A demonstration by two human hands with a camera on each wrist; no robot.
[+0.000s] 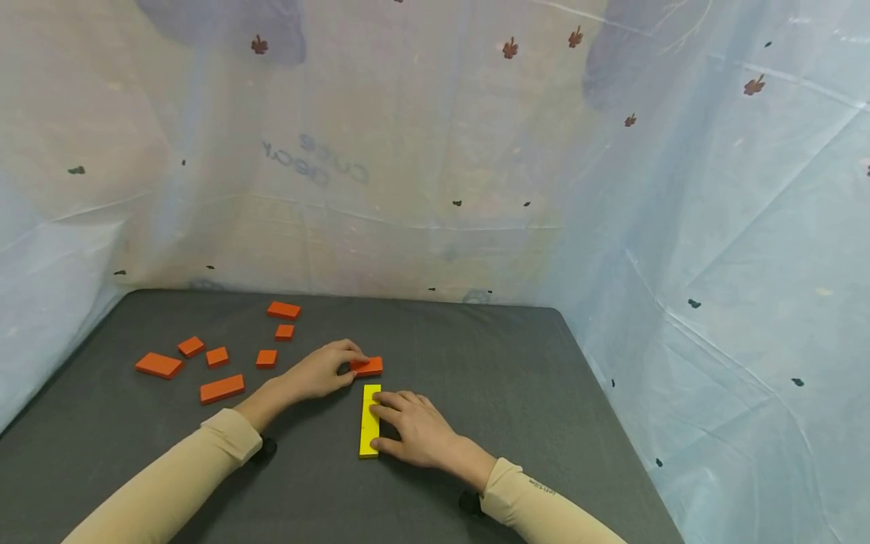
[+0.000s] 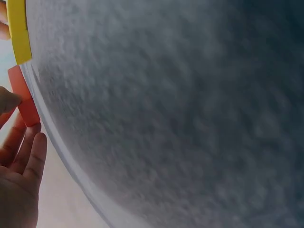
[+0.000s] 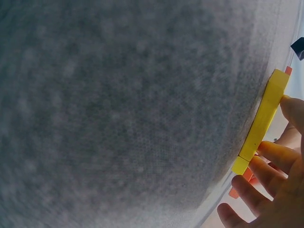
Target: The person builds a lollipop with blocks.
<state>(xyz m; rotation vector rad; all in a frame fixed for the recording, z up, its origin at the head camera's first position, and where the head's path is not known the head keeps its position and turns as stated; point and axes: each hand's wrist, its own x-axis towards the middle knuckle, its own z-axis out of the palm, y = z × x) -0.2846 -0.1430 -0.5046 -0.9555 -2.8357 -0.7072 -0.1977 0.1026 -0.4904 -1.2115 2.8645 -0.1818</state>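
In the head view my left hand (image 1: 322,370) pinches an orange rectangular block (image 1: 370,367) near the middle of the table. The left wrist view shows a line across that orange block (image 2: 21,88), with the thumb on one side and fingers at its end. Just nearer to me lies a yellow strip (image 1: 369,423), made of a long block and a short one end to end, as a seam in the right wrist view shows. My right hand (image 1: 418,431) rests its thumb and fairly straight fingertips along the right side of the yellow strip (image 3: 261,118).
Several orange blocks lie loose at the left of the dark grey table (image 1: 516,378), among them a long one (image 1: 222,389), another long one (image 1: 159,366) and a small one (image 1: 266,359). A pale printed plastic sheet (image 1: 408,151) hangs behind and around the table.
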